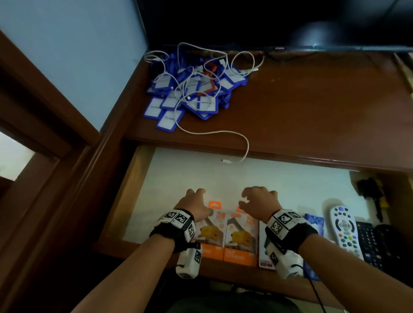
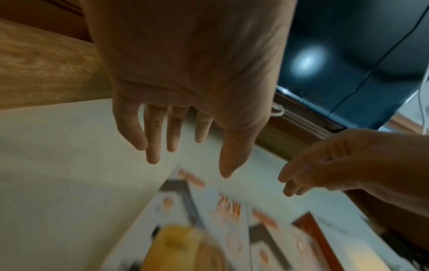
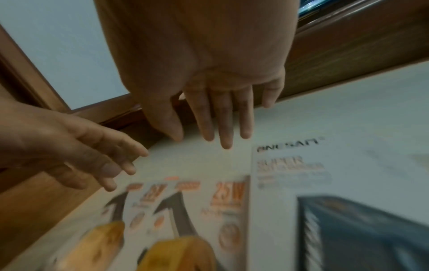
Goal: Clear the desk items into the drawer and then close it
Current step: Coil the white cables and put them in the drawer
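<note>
The drawer (image 1: 287, 187) is pulled open under the brown desk (image 1: 318, 106). On its pale lining lie two orange-and-white charger boxes (image 1: 211, 238) (image 2: 223, 220) (image 3: 185, 205) and a white box (image 1: 264, 254) (image 3: 290, 165). My left hand (image 1: 193, 200) (image 2: 185, 157) and right hand (image 1: 259, 200) (image 3: 209, 128) hover side by side just above those boxes, fingers relaxed and spread, holding nothing. A heap of blue badge holders (image 1: 187, 94) tangled with white cables lies at the desk's back left. One white cable (image 1: 223, 132) trails over the desk edge into the drawer.
At the drawer's right end lie a blue packet (image 1: 315, 224), a white remote (image 1: 345, 230) and black remotes (image 1: 375, 242). A dark monitor (image 1: 288, 13) stands at the back of the desk. A wall and a wooden door frame (image 1: 40, 106) are on the left.
</note>
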Tool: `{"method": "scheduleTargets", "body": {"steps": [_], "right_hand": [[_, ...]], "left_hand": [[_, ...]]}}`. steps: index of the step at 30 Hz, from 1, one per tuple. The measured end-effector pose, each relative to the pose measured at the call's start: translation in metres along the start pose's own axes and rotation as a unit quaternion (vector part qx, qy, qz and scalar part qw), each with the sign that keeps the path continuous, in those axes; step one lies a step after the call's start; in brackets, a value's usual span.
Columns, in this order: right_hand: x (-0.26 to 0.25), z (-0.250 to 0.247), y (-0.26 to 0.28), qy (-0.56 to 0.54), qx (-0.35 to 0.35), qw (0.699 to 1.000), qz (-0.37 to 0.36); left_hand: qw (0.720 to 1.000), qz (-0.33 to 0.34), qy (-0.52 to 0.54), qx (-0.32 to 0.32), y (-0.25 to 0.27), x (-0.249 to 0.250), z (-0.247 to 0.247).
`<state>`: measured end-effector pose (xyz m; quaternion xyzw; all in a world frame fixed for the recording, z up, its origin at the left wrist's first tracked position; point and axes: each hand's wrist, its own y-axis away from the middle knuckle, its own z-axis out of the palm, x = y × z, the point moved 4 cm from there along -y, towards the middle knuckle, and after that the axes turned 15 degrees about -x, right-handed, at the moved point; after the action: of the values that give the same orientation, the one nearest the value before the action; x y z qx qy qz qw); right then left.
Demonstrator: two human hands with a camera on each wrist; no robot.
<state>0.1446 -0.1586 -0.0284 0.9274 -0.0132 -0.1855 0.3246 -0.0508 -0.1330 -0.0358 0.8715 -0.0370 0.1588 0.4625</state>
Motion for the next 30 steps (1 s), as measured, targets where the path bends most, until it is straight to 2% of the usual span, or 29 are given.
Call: {"method": "scheduleTargets", "body": {"steps": [3,5,7,10,15,19,22,24,28,30], "right_hand": [[-0.009,-0.039,-0.008,-0.103,0.172,0.977,-0.073],[-0.013,-0.066,-0.012,-0.118,0.273,0.952,-0.070],[-0.017,-0.091,-0.020,-0.136,0.309,0.940,-0.038],[-0.018,-0.117,-0.045,-0.134,0.268,0.954,0.008],[-0.013,-0.120,-0.090,-0.118,0.132,0.981,0.076],[-0.017,-0.107,-0.097,-0.043,0.121,0.986,0.110],[-0.015,-0.103,-0.097,-0.023,0.119,0.986,0.115],[-0.014,-0.103,-0.098,-0.019,0.118,0.986,0.117],[-0.014,-0.104,-0.098,-0.018,0.112,0.987,0.117],[-0.014,-0.105,-0.098,-0.021,0.109,0.987,0.116]], "left_hand": [[0.996,0.056,0.006,0.063,-0.005,0.005,-0.045],[0.989,0.092,0.002,0.112,-0.008,0.005,-0.077],[0.978,0.128,0.022,0.162,-0.013,0.004,-0.109],[0.953,0.177,0.065,0.236,-0.018,0.005,-0.155],[0.937,0.185,0.073,0.286,-0.043,0.011,-0.225],[0.933,0.183,0.059,0.304,-0.065,0.030,-0.277],[0.940,0.172,0.019,0.293,-0.079,0.050,-0.307],[0.954,0.146,-0.009,0.260,-0.089,0.060,-0.319],[0.971,0.115,-0.064,0.202,-0.102,0.075,-0.325],[0.972,0.110,-0.065,0.199,-0.101,0.079,-0.326]]}}
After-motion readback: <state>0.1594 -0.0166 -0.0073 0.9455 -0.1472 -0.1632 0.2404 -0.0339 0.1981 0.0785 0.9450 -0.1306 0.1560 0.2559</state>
